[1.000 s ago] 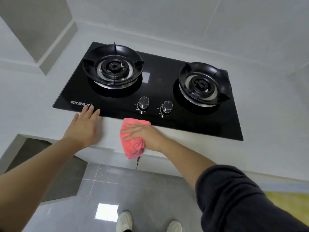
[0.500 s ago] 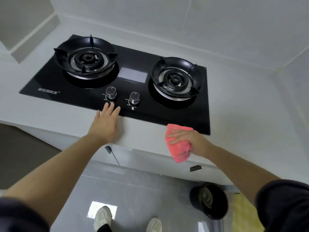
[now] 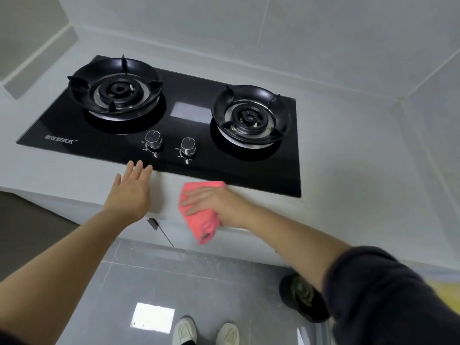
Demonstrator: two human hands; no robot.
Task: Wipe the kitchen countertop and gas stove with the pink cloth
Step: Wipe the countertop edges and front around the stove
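The black glass gas stove (image 3: 189, 93) with two burners is set into the pale grey countertop (image 3: 361, 185). The pink cloth (image 3: 199, 221) lies on the counter's front strip, just below the right knob (image 3: 188, 145), and its near end hangs bunched over the edge. My right hand (image 3: 219, 205) holds the cloth down with its fingers stretched across the top. Its thumb is hidden in the bunched fold. My left hand (image 3: 129, 192) rests flat on the strip a little to the left, with its fingertips at the stove's front edge near the left knob (image 3: 153, 140).
Grey tiled walls close in behind and to the right of the counter. A black bucket (image 3: 301, 295) stands on the floor below the counter at the right. White cabinet doors with a dark handle (image 3: 152, 224) sit under the edge. My shoes (image 3: 184, 331) show at the bottom.
My right hand slid the cloth right along the front strip to the stove's right corner, then back left to below the right knob. My left hand shifted from the stove's left corner to near the knobs.
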